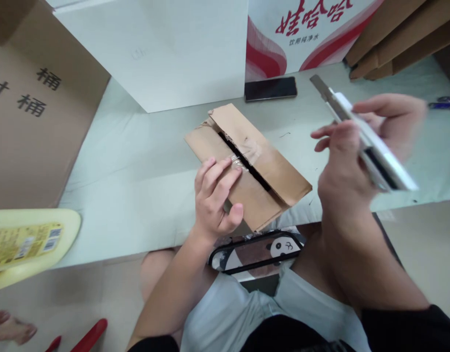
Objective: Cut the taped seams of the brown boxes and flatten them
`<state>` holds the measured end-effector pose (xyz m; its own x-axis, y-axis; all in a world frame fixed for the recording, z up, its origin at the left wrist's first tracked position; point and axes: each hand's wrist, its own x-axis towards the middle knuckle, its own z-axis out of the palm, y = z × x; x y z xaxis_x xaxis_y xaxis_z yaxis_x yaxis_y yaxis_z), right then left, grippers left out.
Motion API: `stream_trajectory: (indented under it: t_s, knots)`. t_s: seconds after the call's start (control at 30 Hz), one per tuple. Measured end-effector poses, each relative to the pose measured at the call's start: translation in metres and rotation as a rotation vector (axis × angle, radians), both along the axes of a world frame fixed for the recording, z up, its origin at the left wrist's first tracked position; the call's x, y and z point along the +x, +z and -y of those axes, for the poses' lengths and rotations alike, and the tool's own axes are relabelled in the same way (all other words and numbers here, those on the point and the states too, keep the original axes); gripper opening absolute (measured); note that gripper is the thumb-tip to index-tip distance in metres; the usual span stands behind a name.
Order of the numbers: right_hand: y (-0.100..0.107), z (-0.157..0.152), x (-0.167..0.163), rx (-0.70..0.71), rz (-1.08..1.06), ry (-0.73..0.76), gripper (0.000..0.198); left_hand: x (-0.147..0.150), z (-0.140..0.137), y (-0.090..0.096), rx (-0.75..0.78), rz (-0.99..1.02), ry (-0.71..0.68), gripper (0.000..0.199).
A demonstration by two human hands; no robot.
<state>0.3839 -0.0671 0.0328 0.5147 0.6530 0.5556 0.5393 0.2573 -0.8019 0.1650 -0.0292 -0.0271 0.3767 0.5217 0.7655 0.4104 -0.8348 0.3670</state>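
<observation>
Presently, left hand (214,195) lies spread, steadying the small brown taped cardboard box (246,164); right hand (351,161) grips a white utility knife (360,132), blade extended.

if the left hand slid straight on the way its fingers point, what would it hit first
Probably the slit along the top of the cardboard box. The left hand lies on the near flap, its fingers aimed up and right at the torn clear tape on the seam. Beyond lies the far flap, then the black phone.

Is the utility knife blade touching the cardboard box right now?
No. The right hand holds the utility knife raised to the right of the cardboard box, blade in the air, while the left hand presses the box.
</observation>
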Motion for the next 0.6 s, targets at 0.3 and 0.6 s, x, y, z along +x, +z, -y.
stream_trajectory:
  t_s: [0.3, 0.6]
  knots:
    - [-0.076, -0.033, 0.050, -0.656, 0.252, 0.013, 0.039, -0.036, -0.023, 0.000, -0.026, -0.048, -0.009, 0.049]
    - [-0.083, -0.038, 0.046, -0.742, 0.346, 0.147, 0.059, -0.050, -0.032, 0.000, -0.145, 0.093, 0.080, 0.038]
